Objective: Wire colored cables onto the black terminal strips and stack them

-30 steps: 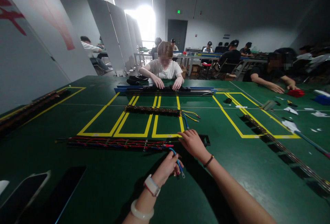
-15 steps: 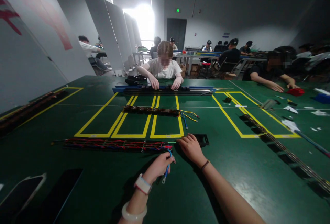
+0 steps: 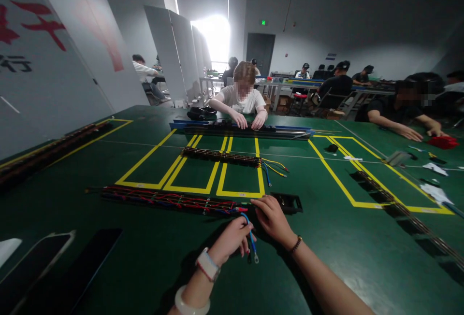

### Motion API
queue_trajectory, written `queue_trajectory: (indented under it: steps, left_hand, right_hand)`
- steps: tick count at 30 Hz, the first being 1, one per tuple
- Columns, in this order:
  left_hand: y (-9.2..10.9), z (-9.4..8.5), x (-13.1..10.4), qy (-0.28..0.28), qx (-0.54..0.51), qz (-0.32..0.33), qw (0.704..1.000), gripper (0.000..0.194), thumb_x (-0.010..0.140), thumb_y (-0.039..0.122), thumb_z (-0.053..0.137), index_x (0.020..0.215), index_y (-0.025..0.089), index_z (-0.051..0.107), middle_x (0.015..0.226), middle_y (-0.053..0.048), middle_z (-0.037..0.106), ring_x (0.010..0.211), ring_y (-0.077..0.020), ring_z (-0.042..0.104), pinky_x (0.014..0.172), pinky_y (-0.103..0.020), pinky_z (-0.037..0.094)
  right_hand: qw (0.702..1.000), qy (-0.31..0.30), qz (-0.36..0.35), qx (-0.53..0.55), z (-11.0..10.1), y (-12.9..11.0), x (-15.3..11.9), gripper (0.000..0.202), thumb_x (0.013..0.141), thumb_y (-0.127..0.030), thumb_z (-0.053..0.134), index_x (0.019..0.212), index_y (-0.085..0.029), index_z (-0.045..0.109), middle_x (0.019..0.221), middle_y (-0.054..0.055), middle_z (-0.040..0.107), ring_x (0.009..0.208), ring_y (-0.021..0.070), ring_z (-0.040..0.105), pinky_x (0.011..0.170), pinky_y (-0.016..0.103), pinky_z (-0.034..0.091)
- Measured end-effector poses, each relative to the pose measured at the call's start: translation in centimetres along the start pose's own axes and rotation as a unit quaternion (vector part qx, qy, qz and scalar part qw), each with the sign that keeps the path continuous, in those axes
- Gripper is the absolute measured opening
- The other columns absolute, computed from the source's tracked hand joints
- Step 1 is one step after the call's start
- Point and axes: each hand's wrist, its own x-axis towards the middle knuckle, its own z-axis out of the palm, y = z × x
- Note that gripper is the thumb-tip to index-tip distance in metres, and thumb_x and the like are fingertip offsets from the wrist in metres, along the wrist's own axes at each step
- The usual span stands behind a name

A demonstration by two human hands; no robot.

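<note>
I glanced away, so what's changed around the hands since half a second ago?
The free end of the blue cable has swung right, still in the left hand. The co-worker's hands across the table have drawn closer together. The right hand stays by the end of the red-wired bundle, which still lies on the table.

my right hand [image 3: 272, 218] has open green tabletop [image 3: 366, 252] to its right, as far as the rod bundle [image 3: 413, 219] slanting toward me. a black frame [image 3: 284, 203] blocks the way just beyond it. i have little room between my hands: a blue cable [image 3: 253, 247] runs there, in my left hand's [image 3: 232, 240] grip. the red-wired bundle [image 3: 165, 201] bars the way ahead; leftward, table lies open up to a dark slab [image 3: 96, 264].
</note>
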Motion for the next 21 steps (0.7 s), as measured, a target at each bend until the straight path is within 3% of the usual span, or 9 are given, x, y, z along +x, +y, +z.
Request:
queue_trajectory:
  steps: [7, 11, 14, 18, 21]
  left_hand:
    - [-0.1, 0.3, 0.0, 0.018, -0.054, 0.019, 0.998, 0.037, 0.078, 0.046, 0.055, 0.098, 0.015, 0.049, 0.063, 0.002, 0.057, 0.042, -0.0085, 0.054, 0.04, -0.019, 0.037]
    - [-0.3, 0.5, -0.1, 0.022, -0.095, 0.035, 0.995, 0.031, 0.078, 0.038, 0.057, 0.099, 0.016, 0.052, 0.069, 0.0, 0.06, 0.046, -0.0092, 0.054, 0.042, -0.02, 0.039]
    - [-0.5, 0.6, 0.0, 0.022, -0.111, 0.038, 0.993, 0.035, 0.078, 0.043, 0.057, 0.1, 0.016, 0.052, 0.064, 0.001, 0.058, 0.046, -0.01, 0.055, 0.043, -0.021, 0.039]
    - [-0.7, 0.5, 0.4, 0.015, -0.082, 0.02, 0.996, 0.036, 0.077, 0.044, 0.057, 0.098, 0.017, 0.048, 0.067, 0.001, 0.059, 0.043, -0.0071, 0.052, 0.039, -0.018, 0.032]
    - [-0.8, 0.4, 0.5, 0.013, -0.071, 0.023, 0.997, 0.029, 0.079, 0.042, 0.055, 0.09, 0.017, 0.046, 0.07, 0.0, 0.061, 0.042, -0.0053, 0.051, 0.039, -0.017, 0.029]
  right_hand:
    - [0.994, -0.017, -0.038, 0.105, 0.3, -3.0, -0.1, 0.052, 0.087, -0.021, 0.045, 0.138, -0.021, 0.034, 0.13, 0.011, 0.051, 0.123, 0.0216, 0.044, 0.104, 0.046, 0.036]
    - [0.994, -0.014, -0.041, 0.102, 0.2, -4.7, 0.2, 0.052, 0.084, -0.027, 0.054, 0.133, -0.022, 0.039, 0.123, 0.011, 0.056, 0.117, 0.0226, 0.049, 0.103, 0.046, 0.036]
    - [0.997, 0.016, 0.005, 0.077, 0.0, -4.9, 0.5, 0.035, 0.083, -0.027, 0.056, 0.118, -0.022, 0.05, 0.103, 0.008, 0.063, 0.104, 0.0229, 0.055, 0.097, 0.045, 0.04]
    - [0.988, 0.08, 0.12, 0.055, -1.0, -3.3, 1.5, 0.025, 0.084, -0.024, 0.052, 0.109, -0.019, 0.051, 0.088, 0.006, 0.064, 0.09, 0.0213, 0.058, 0.084, 0.038, 0.045]
    - [0.986, 0.054, 0.156, 0.038, -2.3, -1.8, 2.3, 0.027, 0.081, -0.027, 0.056, 0.106, -0.02, 0.051, 0.085, 0.004, 0.064, 0.082, 0.0202, 0.059, 0.077, 0.034, 0.044]
